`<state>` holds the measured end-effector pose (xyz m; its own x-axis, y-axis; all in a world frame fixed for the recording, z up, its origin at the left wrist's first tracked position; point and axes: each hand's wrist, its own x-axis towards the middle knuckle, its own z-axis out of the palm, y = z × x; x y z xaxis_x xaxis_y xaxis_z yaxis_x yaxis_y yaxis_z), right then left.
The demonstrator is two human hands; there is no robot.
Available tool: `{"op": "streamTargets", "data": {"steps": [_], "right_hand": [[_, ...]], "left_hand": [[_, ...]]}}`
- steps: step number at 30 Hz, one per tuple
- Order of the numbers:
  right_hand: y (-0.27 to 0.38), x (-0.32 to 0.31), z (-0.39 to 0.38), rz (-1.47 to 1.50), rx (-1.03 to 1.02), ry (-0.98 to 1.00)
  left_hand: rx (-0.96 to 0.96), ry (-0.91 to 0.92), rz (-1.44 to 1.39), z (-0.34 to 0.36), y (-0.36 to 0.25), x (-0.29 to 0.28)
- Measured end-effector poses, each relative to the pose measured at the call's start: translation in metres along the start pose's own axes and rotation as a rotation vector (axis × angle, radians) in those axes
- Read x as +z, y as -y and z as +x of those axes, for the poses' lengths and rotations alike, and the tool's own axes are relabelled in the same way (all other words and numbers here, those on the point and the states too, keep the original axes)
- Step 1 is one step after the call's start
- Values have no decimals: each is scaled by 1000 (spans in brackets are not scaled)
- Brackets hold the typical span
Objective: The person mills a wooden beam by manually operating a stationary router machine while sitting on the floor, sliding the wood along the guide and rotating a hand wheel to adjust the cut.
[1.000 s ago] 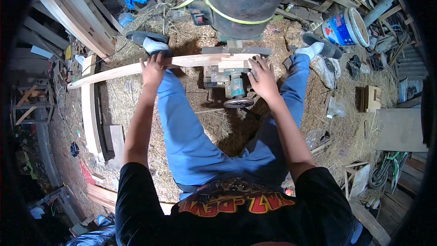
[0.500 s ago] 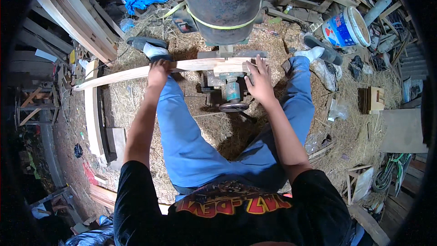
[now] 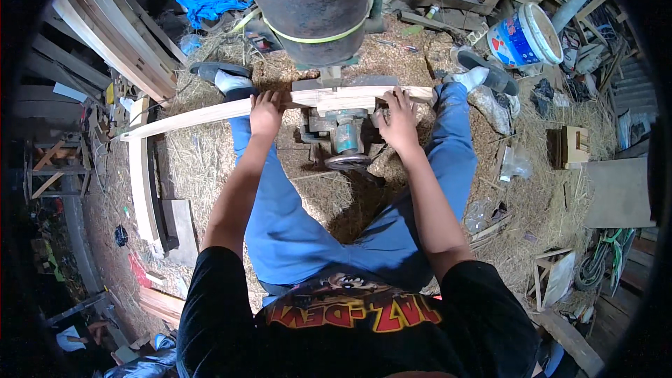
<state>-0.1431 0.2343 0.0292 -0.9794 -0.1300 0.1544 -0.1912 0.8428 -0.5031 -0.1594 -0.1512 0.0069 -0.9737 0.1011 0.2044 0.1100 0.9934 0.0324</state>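
Observation:
A long, slightly curved wooden piece (image 3: 199,113) lies across the table of an upright machine, between my spread legs. My left hand (image 3: 266,117) is closed over it, left of the green clamp (image 3: 346,136). My right hand (image 3: 400,123) grips the wood near its right end, thumb on the near side and fingers over the top. Between my hands a short wood block (image 3: 346,103) sits against the near side of the long piece, in front of the clamp. A dark handwheel (image 3: 348,162) is on the clamp's near end. The machine's large dark cylindrical body (image 3: 308,10) stands just beyond the wood.
Tall curved boards (image 3: 115,35) lean at the far left. The wood's left end rests over an upright-lying pale beam (image 3: 142,182). A blue-and-white bucket (image 3: 521,38) stands at the far right. Shavings and straw (image 3: 203,168) cover the floor around my feet.
The long wooden piece has slid to the right, its right end now farther past the clamp. My left hand has moved right with it; my right hand stays near the right end.

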Motion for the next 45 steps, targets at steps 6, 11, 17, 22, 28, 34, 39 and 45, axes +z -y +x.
{"op": "streamTargets", "data": {"steps": [6, 11, 17, 22, 28, 34, 39, 45], "right_hand": [[1, 4, -2, 15, 18, -40], [-1, 5, -1, 59, 32, -25], [1, 2, 0, 68, 25, -32], [-3, -8, 6, 83, 111, -5], [0, -12, 6, 71, 134, 34], [7, -15, 8, 129, 155, 16], [17, -12, 3, 150, 100, -184], [1, -15, -22, 255, 145, -31]], "left_hand": [[21, -55, -37, -4, -1, -1], [-11, 23, -47, -1, 3, -5], [58, 39, 21, 3, 3, -8], [27, 92, -60, 9, -21, -15], [40, 34, -96, 7, -24, -13], [65, 18, -28, 3, -15, -2], [73, 55, 19, 8, -17, 0], [53, 75, 60, 5, -14, 7]]}}
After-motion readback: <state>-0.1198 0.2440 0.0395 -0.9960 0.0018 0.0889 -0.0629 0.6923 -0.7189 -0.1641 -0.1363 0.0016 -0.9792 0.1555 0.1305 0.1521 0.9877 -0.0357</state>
